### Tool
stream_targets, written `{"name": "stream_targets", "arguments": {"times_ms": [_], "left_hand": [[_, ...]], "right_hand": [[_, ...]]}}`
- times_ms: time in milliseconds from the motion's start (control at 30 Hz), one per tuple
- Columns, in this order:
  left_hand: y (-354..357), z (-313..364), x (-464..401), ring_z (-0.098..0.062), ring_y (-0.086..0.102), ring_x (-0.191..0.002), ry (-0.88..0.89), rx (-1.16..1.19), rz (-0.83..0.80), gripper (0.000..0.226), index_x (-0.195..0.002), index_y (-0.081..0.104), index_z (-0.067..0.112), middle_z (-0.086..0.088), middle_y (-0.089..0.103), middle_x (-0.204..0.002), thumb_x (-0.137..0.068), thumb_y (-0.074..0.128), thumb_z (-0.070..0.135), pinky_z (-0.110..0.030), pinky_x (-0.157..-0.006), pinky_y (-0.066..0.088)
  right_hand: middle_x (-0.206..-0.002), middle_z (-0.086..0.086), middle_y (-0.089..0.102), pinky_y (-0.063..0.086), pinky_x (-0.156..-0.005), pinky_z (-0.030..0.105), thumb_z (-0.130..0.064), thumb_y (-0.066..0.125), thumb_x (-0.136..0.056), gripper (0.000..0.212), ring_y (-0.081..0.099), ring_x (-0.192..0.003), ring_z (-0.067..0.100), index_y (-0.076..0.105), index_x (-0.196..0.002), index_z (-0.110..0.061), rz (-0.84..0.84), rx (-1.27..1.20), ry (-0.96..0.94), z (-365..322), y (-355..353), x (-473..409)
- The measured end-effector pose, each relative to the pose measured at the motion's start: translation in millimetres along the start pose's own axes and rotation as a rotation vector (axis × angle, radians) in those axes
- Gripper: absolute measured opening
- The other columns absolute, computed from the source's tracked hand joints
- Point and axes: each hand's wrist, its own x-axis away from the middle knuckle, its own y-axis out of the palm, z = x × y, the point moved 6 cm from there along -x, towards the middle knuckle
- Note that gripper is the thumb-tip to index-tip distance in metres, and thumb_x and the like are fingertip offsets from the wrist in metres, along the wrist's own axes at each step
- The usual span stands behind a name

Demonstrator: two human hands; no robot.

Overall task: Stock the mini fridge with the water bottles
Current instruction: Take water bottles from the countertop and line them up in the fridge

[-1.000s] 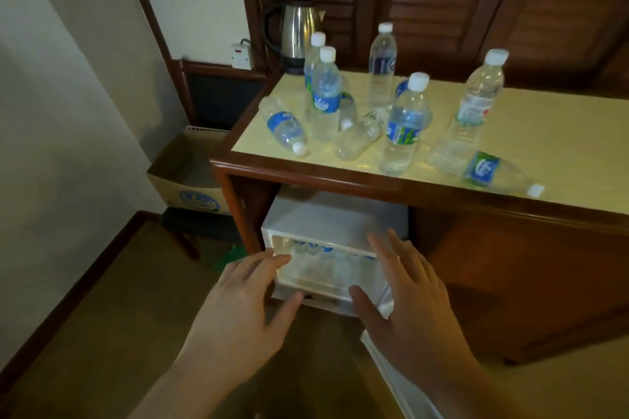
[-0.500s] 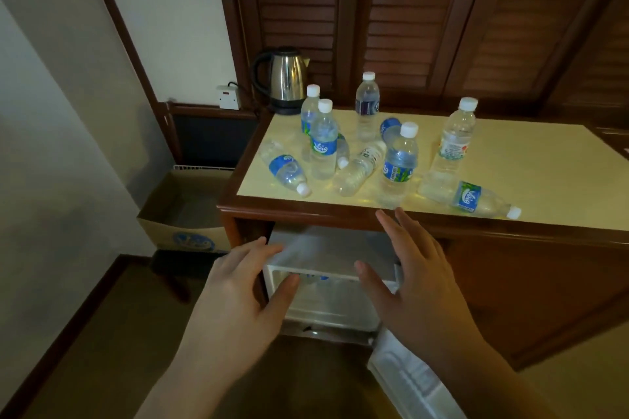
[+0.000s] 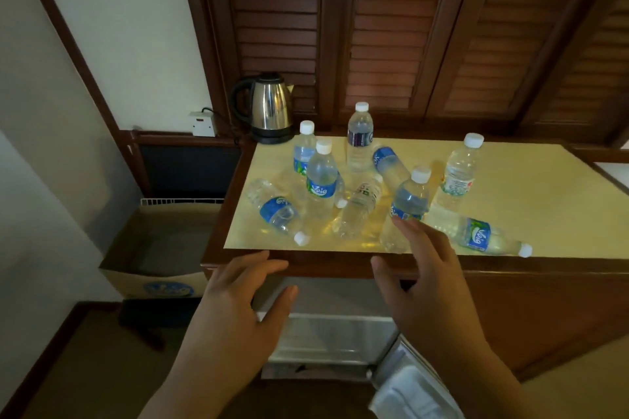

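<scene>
Clear plastic bottles (image 3: 321, 185) lie on a smooth matt top (image 3: 531, 201); shiny metal kettle (image 3: 269, 107); glossy wood shutters (image 3: 384, 20); seemingly cardboard box (image 3: 153, 262).

Dim warm indoor light, dark bowed edges (wide-angle), soft blur throughout

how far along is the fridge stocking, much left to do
Done: the white mini fridge under the wooden cabinet stands open; what it holds can't be made out. In hand: nothing; the left hand and right hand reach open toward the cream countertop. Left: about nine clear plastic water bottles, some upright and some lying down.
</scene>
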Motion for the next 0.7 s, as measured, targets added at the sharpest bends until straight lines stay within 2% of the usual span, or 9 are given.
{"name": "stream_targets", "arguments": {"times_ms": [67,167,233,300,367,433,500,600,700], "left_hand": [[8,-1,-11,-0.004,0.051,-0.118,0.012,0.002,-0.006,0.044,-0.128,0.061,0.046,0.029,0.046,-0.129,-0.086,0.066,0.055,-0.018,-0.094,0.046],[25,-3,-34,0.001,0.04,-0.122,0.037,-0.03,-0.04,0.044,-0.131,0.062,0.041,0.021,0.053,-0.133,-0.088,0.07,0.049,-0.012,-0.092,0.035],[36,-3,-54,0.0,0.036,-0.121,0.055,-0.096,-0.055,0.043,-0.134,0.061,0.04,0.016,0.053,-0.134,-0.092,0.069,0.044,-0.015,-0.093,0.035],[49,-7,-77,-0.008,0.036,-0.128,0.03,-0.201,-0.068,0.048,-0.141,0.054,0.043,0.01,0.046,-0.143,-0.095,0.067,0.039,-0.023,-0.099,0.04],[65,-13,-99,-0.017,0.03,-0.14,0.014,-0.338,-0.12,0.058,-0.149,0.042,0.048,0.007,0.033,-0.154,-0.097,0.065,0.034,-0.033,-0.109,0.04],[82,-20,-119,-0.021,0.023,-0.146,0.072,-0.454,-0.184,0.07,-0.153,0.034,0.05,0.005,0.024,-0.16,-0.095,0.066,0.028,-0.038,-0.116,0.035],[95,-26,-133,-0.023,0.016,-0.15,0.166,-0.557,-0.264,0.078,-0.155,0.028,0.051,0.003,0.015,-0.165,-0.093,0.068,0.027,-0.042,-0.119,0.032],[109,-29,-145,-0.024,0.008,-0.156,0.281,-0.666,-0.356,0.068,-0.156,0.027,0.049,0.002,0.009,-0.17,-0.099,0.06,0.032,-0.043,-0.122,0.023],[113,-31,-152,-0.022,0.017,-0.157,0.336,-0.659,-0.366,0.051,-0.15,0.043,0.046,0.005,0.022,-0.169,-0.102,0.058,0.039,-0.043,-0.121,0.027]], "right_hand": [[-0.143,-0.009,0.043,0.048,-0.103,0.038,-0.047,0.067,-0.088,0.064,0.044,-0.132,0.013,0.044,-0.146,-0.034,0.048,0.023,0.004,7,-6,-14],[-0.139,-0.009,0.043,0.046,-0.092,0.03,-0.043,0.071,-0.087,0.065,0.047,-0.124,0.011,0.043,-0.145,-0.037,0.099,0.04,0.025,19,-13,-40],[-0.137,-0.005,0.042,0.049,-0.087,0.032,-0.043,0.073,-0.087,0.068,0.05,-0.119,0.016,0.041,-0.147,-0.039,0.123,0.037,0.064,29,-16,-59],[-0.138,-0.001,0.041,0.054,-0.088,0.039,-0.044,0.074,-0.087,0.072,0.052,-0.118,0.021,0.037,-0.148,-0.04,0.138,0.035,0.109,38,-17,-79],[-0.143,0.001,0.038,0.052,-0.094,0.041,-0.047,0.073,-0.087,0.073,0.05,-0.125,0.024,0.034,-0.149,-0.041,0.133,0.04,0.149,46,-16,-96],[-0.146,0.002,0.038,0.049,-0.095,0.041,-0.048,0.071,-0.089,0.072,0.047,-0.129,0.024,0.033,-0.149,-0.042,0.12,0.048,0.177,53,-15,-111],[-0.141,0.002,0.043,0.051,-0.094,0.041,-0.047,0.07,-0.09,0.066,0.05,-0.126,0.025,0.038,-0.147,-0.041,0.11,0.051,0.189,59,-13,-122],[-0.124,-0.002,0.051,0.056,-0.086,0.043,-0.046,0.069,-0.09,0.054,0.056,-0.111,0.023,0.046,-0.139,-0.041,0.091,0.049,0.155,68,-10,-131],[-0.114,-0.004,0.052,0.052,-0.076,0.036,-0.041,0.071,-0.09,0.049,0.059,-0.097,0.018,0.05,-0.134,-0.038,0.096,0.025,0.124,75,-9,-136]]}}
